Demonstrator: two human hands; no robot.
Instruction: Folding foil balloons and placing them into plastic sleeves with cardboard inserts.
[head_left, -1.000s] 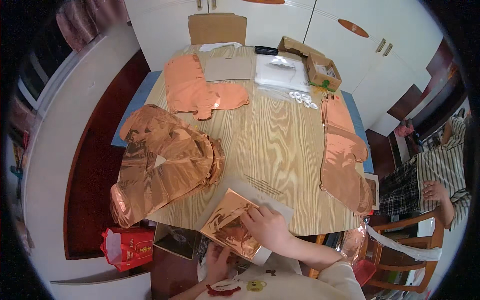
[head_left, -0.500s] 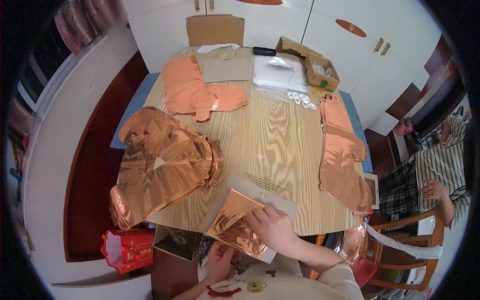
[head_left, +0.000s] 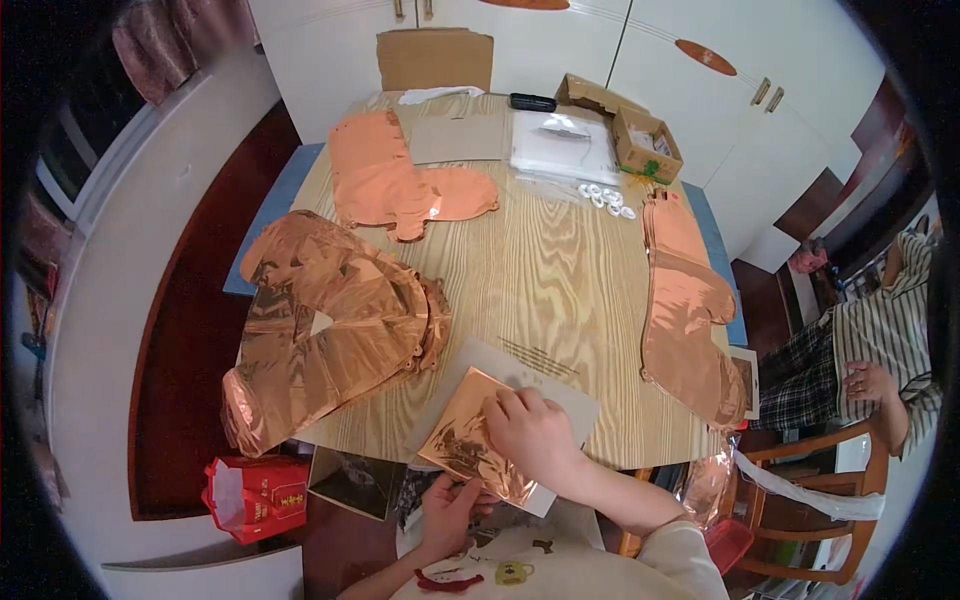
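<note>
A folded copper-coloured foil balloon (head_left: 475, 430) lies over a pale printed plastic bag (head_left: 575, 405) at the table's near edge. On top of the foil, my right hand (head_left: 530, 435) is closed, its fingers bent and its fingertips partly hidden. My left hand (head_left: 452, 512) pinches the foil's near edge from below, thumb on top. Left of them spreads a pile of flat copper foil balloons (head_left: 340, 325). Another flat foil balloon (head_left: 395, 190) lies at the back left, and more foil balloons (head_left: 685, 310) lie along the right edge.
At the back are a stack of clear plastic bags (head_left: 560, 148), white rings (head_left: 605, 198), a small cardboard box (head_left: 648, 145) and a black case (head_left: 532, 102). A red bag (head_left: 255, 500) stands below left. A wooden chair (head_left: 820, 500) and another person (head_left: 870, 350) are at right.
My right hand has shifted slightly left and up over the foil. My left hand has moved a little right along the near edge, and its thumb now lies against the foil.
</note>
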